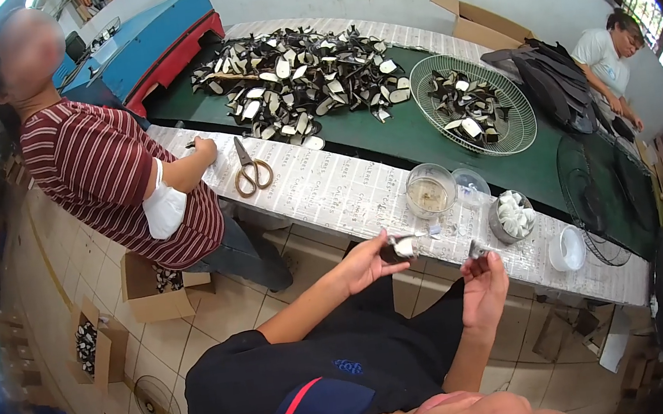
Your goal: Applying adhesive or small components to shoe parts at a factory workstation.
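My left hand (pixel 368 265) is closed on a small black-and-white piece (pixel 404 248) with a pale rounded face, held just off the table's near edge. Close by on the right, my right hand (pixel 484 286) has its fingers pinched together. Something small and greyish (pixel 481 250) shows at its fingertips, too unclear to name. Beyond the hands stands a clear round tub (pixel 432 204) with a little cloudy content. A heap of similar black-and-white pieces (pixel 307 77) covers the far table, and more lie in a green mesh basket (pixel 521 121).
Right of the tub are a can of white wads (pixel 506 228) and a white plastic cup (pixel 568 249). Scissors (pixel 248 167) lie on the covered table (pixel 320 183). A person in stripes (pixel 94 162) stands at left; another person (pixel 603 58) works at far right. Cardboard boxes (pixel 144 300) sit on the floor.
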A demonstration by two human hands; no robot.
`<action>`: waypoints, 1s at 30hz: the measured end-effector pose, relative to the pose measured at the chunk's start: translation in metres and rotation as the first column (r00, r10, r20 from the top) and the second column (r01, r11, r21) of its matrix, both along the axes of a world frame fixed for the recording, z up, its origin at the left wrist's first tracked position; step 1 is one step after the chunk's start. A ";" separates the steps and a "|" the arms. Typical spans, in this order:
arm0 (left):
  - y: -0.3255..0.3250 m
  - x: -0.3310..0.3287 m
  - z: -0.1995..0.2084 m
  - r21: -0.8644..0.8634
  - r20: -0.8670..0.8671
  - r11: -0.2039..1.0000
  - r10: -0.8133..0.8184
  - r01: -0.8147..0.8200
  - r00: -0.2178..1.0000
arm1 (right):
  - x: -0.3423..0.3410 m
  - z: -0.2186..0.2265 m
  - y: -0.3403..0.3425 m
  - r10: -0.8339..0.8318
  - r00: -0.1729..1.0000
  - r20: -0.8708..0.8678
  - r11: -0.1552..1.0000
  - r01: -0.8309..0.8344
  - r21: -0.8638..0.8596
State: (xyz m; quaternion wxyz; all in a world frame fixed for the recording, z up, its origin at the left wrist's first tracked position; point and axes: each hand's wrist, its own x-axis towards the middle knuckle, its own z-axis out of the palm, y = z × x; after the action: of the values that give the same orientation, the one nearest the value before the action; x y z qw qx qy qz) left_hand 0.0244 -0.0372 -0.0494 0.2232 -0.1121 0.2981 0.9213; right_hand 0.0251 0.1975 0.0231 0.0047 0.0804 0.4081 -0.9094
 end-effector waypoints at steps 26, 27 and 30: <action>-0.023 0.038 0.068 -0.109 -0.466 0.954 0.199 -0.279 0.862 | 0.005 0.051 -0.045 0.229 0.710 -0.666 0.706 0.349 0.616; -0.024 0.039 0.068 -0.119 -0.471 0.953 0.192 -0.278 0.861 | 0.007 0.055 -0.046 0.263 0.670 -0.694 0.686 0.376 0.623; -0.019 0.040 0.066 -0.144 -0.468 0.958 0.155 -0.248 0.870 | 0.010 0.056 -0.049 0.322 0.597 -0.735 0.622 0.452 0.640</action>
State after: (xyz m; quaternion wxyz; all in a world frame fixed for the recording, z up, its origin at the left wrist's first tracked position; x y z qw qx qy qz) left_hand 0.0647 -0.0567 0.0162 0.0379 0.0525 0.4192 0.9056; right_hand 0.0352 0.1483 0.0791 -0.2515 -0.3245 0.7115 -0.5703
